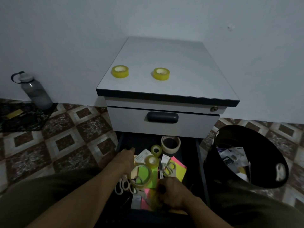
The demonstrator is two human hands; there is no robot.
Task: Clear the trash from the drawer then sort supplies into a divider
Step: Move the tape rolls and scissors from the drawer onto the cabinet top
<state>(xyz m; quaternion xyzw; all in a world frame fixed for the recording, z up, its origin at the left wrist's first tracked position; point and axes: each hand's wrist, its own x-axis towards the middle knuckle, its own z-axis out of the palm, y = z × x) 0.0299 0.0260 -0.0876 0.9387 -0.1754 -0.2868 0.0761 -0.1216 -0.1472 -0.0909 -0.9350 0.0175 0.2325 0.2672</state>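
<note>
The lower drawer (199, 155) of a grey cabinet stands pulled out, full of supplies: a beige masking tape roll (176, 146), two small yellowish tape rolls (156, 150) (153, 160), a large clear tape roll (148, 180), scissors (168, 168), white scissors (122, 186) and bright sticky notes (178, 169). My left hand (125, 159) reaches into the drawer's left side, fingers bent down over its dark floor. My right hand (172, 194) is curled near the drawer's front, beside a blurred yellowish translucent roll (154, 201) that it seems to grip.
Two yellow tape rolls (120, 71) (161, 74) sit on the cabinet top (189, 71). The upper drawer (128, 119) is closed. A black bin (230, 175) holding paper scraps stands right of the drawer. A grey bottle (35, 92) and a dark cloth (23, 119) lie at the far left.
</note>
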